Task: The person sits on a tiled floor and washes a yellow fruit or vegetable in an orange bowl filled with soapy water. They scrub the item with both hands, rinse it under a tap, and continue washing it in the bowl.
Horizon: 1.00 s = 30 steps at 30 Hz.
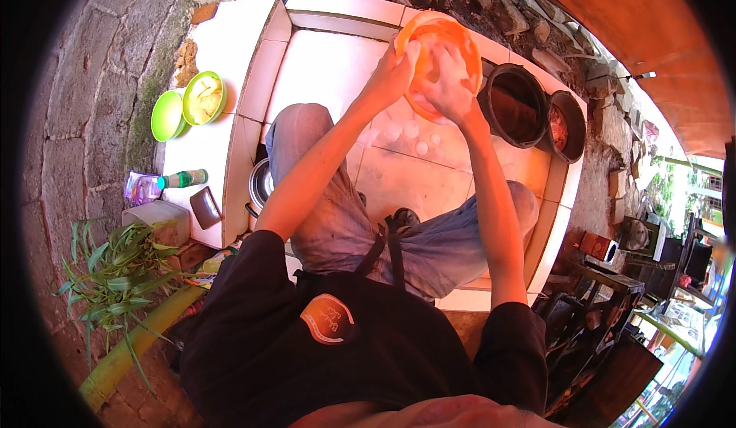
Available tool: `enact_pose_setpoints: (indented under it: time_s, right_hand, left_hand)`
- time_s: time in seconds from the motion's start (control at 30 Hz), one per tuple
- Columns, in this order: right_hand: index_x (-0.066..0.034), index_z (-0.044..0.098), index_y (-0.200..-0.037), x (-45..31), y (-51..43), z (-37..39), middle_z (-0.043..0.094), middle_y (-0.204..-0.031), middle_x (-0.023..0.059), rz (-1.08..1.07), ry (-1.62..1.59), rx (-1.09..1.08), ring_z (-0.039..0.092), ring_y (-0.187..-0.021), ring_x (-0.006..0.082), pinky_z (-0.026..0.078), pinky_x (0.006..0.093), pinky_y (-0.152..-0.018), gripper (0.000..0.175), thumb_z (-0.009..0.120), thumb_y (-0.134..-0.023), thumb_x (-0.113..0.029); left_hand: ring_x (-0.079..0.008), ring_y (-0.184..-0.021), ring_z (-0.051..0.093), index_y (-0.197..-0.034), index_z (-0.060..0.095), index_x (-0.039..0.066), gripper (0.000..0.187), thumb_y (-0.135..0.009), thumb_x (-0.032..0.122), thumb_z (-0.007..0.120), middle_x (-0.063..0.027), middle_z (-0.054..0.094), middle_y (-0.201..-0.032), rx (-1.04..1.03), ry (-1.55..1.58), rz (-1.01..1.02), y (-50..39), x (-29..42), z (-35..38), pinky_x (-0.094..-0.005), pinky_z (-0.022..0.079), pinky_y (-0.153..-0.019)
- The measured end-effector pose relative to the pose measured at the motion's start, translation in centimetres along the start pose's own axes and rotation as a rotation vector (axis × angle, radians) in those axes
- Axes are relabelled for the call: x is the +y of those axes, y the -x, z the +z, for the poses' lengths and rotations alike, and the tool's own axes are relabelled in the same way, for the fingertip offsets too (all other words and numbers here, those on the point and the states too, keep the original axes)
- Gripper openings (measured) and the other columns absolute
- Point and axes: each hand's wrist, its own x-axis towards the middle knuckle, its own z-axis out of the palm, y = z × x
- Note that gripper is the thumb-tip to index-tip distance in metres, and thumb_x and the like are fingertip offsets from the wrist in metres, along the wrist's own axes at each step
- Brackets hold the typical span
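Note:
An orange plastic bowl [476, 54] is tilted towards me over the white-tiled basin. My left hand [401, 69] grips its left rim, thumb on the inner side. Inside the bowl, my right hand [451, 86] lies with its fingers spread against the wall; it is slightly blurred, and I cannot tell if it holds anything. Patches of foam [421, 147] lie on the basin floor below. Close to the right of the bowl stands a dark bucket [514, 106], with a second dark bucket [566, 126] beside it holding something reddish.
On the left tiled ledge are a green bowl [167, 116], another green bowl with yellowish pieces [204, 98], a green bottle [183, 178] and a dark phone-like object [205, 208]. A metal pan [261, 182] sits beside my left knee. Leafy plants [121, 278] stand at the lower left.

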Motion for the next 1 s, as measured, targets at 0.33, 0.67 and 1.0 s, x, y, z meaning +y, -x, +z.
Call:
enact_pose_setpoints:
  time_s: [0.33, 0.67, 1.0]
  right_hand:
    - [0.0049, 0.057, -0.125, -1.8, -1.3, -3.5, 0.068, -0.114, 0.013, 0.173, -0.45, 0.397, 0.069, -0.1, 0.0178, 0.057, 0.0317, -0.089, 0.041, 0.069, -0.09, -0.01]
    - [0.0009, 0.059, -0.122, -1.7, -1.6, -3.0, 0.069, -0.107, 0.01, 0.092, -0.554, 0.51, 0.069, -0.094, 0.0177, 0.055, 0.0313, -0.086, 0.035, 0.07, -0.09, -0.01]
    - [0.0033, 0.065, -0.115, -1.3, -1.5, -3.9, 0.074, -0.103, 0.0107, 0.249, -0.914, 0.423, 0.07, -0.072, 0.0158, 0.057, 0.0296, -0.062, 0.022, 0.063, -0.095, -0.007]
  left_hand:
    - [-0.0129, -0.118, 0.056, -0.145, 0.05, 0.002, 0.047, -0.113, 0.037, 0.043, -0.0066, 0.062, -0.129, -0.08, 0.088, -0.072, 1.0, 2.9, 0.4, -0.0325, 0.046, -0.103]
    - [-0.0174, -0.13, 0.056, -0.153, 0.041, 0.003, 0.058, -0.112, 0.045, 0.041, -0.0093, 0.057, -0.143, -0.225, 0.343, -0.34, 1.5, 2.4, 1.0, -0.0345, 0.046, -0.11]
    - [-0.0162, -0.118, 0.06, -0.154, 0.04, 0.006, 0.052, -0.112, 0.037, 0.041, -0.008, 0.06, -0.135, -0.215, 0.026, 0.013, 1.3, 3.4, 1.4, -0.0336, 0.049, -0.102]
